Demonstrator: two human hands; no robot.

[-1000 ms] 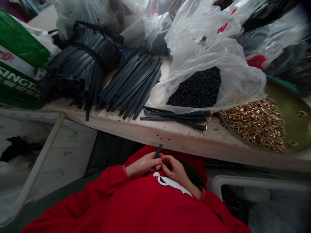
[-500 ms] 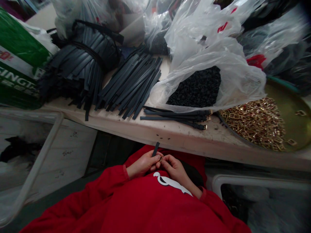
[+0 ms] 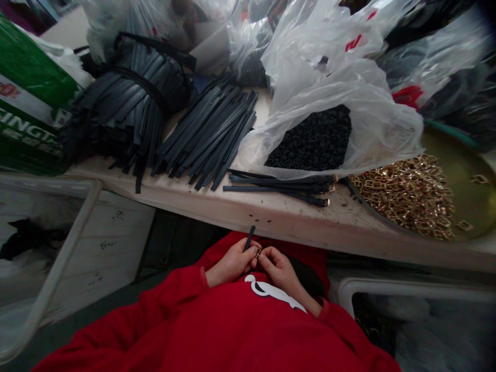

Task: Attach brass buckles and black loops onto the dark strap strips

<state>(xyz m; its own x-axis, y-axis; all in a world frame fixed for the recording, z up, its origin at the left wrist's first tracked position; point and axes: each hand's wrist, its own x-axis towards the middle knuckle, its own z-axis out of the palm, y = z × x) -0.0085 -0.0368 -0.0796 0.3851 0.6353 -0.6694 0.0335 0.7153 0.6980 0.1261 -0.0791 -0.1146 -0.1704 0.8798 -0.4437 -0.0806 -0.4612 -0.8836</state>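
Below the table's front edge, close to my chest, my left hand (image 3: 231,263) pinches a short dark strap (image 3: 249,237) whose free end sticks up toward the table. My right hand (image 3: 279,268) meets it fingertip to fingertip and holds a small gold buckle (image 3: 258,252) against the strap's lower end. Both arms wear red sleeves.
The pale table (image 3: 271,217) carries a loose pile of dark straps (image 3: 209,134), a tied bundle (image 3: 127,103), finished straps with buckles (image 3: 282,186), a plastic bag of small black loops (image 3: 313,139) and a round tray of gold buckles (image 3: 411,196). A green sack (image 3: 27,98) stands at the left.
The strap's free end has risen slightly and tilted more upright as my hands nudged a little upward. The table's contents stay the same.
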